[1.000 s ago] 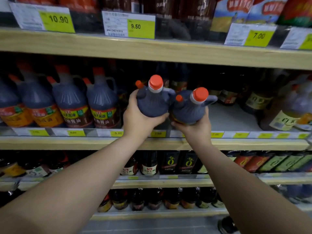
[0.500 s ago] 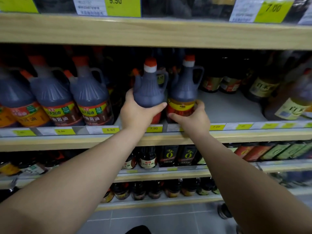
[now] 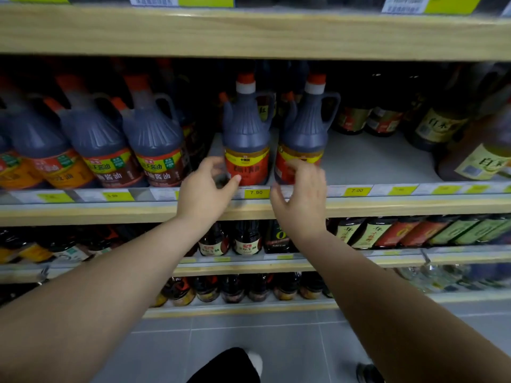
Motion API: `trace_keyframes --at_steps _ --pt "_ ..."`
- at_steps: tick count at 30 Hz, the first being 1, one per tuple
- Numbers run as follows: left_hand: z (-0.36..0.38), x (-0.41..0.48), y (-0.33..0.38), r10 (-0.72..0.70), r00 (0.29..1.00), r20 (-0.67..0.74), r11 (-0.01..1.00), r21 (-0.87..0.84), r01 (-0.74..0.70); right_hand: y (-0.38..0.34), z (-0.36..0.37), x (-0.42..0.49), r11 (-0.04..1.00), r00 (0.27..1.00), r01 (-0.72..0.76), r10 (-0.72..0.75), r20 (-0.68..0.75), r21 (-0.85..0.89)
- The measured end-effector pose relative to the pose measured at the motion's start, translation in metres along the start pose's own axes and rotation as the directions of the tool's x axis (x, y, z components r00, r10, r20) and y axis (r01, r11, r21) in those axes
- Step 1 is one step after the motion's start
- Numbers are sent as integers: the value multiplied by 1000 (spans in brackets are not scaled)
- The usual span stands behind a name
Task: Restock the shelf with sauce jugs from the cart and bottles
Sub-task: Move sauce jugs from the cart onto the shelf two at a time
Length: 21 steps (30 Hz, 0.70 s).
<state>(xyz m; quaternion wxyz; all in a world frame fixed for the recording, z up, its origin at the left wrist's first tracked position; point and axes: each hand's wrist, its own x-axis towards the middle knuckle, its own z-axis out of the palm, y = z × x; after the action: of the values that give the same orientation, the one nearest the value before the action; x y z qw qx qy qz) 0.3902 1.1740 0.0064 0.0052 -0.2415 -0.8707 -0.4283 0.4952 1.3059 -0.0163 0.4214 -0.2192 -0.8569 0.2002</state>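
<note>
Two dark sauce jugs with orange caps and red-yellow labels stand upright side by side at the front of the middle shelf (image 3: 387, 208): the left jug (image 3: 246, 134) and the right jug (image 3: 304, 131). My left hand (image 3: 206, 190) hovers just left of and below the left jug, fingers apart, a fingertip near its label. My right hand (image 3: 300, 194) is in front of the right jug's lower label, fingers spread, holding nothing.
A row of similar jugs (image 3: 149, 150) with yellow-green labels fills the shelf to the left. Bare shelf space (image 3: 370, 161) lies right of the two jugs, with vinegar bottles (image 3: 481, 153) beyond. Small bottles line the lower shelves. The top shelf board (image 3: 249, 34) overhangs.
Both jugs were tilted in my hands, then set upright on the shelf. My hands have now let go and drawn back toward the shelf's front edge.
</note>
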Motion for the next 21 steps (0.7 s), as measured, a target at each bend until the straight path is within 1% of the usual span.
trace_keyframes --at_steps 2,4,9,11,16,21 --pt "-5 -6 -5 38 998 56 998 50 -41 -8 4 -4 997 976 80 -79 203 5" --pt "-6 -8 -8 81 991 103 993 74 -88 -12 11 -7 992 936 118 -100 337 -34" --pt "-2 -3 -10 110 985 135 989 86 -122 -16 15 -4 984 876 133 -63 478 -114" --pt "-2 3 -10 99 982 160 988 101 -116 -19 18 2 981 851 144 -56 523 -128" --pt "-8 27 -8 37 970 239 990 127 -69 -30 31 22 983 773 105 17 634 -153" --pt "-20 32 -19 -4 979 203 992 121 -21 -35 45 45 986 693 63 67 718 -153"
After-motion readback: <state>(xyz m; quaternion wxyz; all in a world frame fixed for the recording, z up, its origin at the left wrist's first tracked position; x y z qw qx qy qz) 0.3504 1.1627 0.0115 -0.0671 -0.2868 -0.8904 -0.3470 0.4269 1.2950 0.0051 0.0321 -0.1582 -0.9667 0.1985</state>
